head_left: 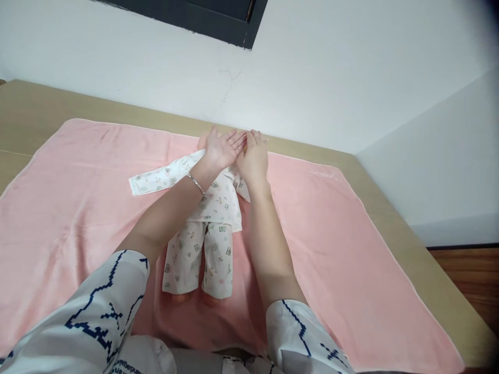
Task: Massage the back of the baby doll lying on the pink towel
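Note:
A doll in a white printed pajama top (222, 201) and matching pajama pants (217, 254) lies on a pink blanket (323, 234). Its left-side sleeve (154, 181) stretches out flat, while the feet just show below the pant legs. My left hand (224, 148) is over the doll's upper end, palm up with the fingers spread. Beside it, fingertips close to the left hand's, my right hand (254, 156) shows its back, with fingers extended. Neither hand visibly holds anything. Both hands cover most of the doll's head and chest; whether they touch it I cannot tell.
The blanket lies over a tan wooden surface (385, 218) that meets a white wall (163, 67) at the back. A dark framed panel (218, 21) is on that wall. Brown wood flooring (468, 275) shows at the right, past the surface's edge.

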Demonstrator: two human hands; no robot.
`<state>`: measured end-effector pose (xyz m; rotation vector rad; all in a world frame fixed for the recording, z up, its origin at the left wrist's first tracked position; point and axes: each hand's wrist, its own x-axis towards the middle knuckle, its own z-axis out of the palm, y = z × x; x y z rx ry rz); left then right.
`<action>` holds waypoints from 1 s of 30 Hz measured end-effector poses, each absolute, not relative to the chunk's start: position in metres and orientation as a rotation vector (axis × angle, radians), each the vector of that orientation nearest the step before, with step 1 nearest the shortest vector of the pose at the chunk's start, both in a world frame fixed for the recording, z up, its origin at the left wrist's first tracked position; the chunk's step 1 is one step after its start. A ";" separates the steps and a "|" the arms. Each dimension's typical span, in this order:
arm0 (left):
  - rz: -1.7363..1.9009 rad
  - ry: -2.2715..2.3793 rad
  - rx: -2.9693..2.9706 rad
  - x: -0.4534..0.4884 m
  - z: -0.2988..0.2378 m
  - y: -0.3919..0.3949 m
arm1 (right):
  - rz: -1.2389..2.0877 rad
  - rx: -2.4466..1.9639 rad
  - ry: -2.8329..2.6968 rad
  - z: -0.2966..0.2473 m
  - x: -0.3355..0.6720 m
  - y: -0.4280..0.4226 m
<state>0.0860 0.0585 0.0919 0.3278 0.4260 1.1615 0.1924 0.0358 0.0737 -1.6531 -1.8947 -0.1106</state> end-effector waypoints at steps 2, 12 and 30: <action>1.158 0.404 0.287 0.081 0.095 0.050 | -0.126 -1.668 -1.904 0.074 0.191 0.034; 1.060 0.671 0.261 0.023 0.092 -0.002 | -0.128 -1.709 -1.981 0.073 0.190 0.028; 1.127 0.483 0.806 -0.019 0.171 -0.108 | 0.002 -0.864 -2.332 0.114 0.083 -0.150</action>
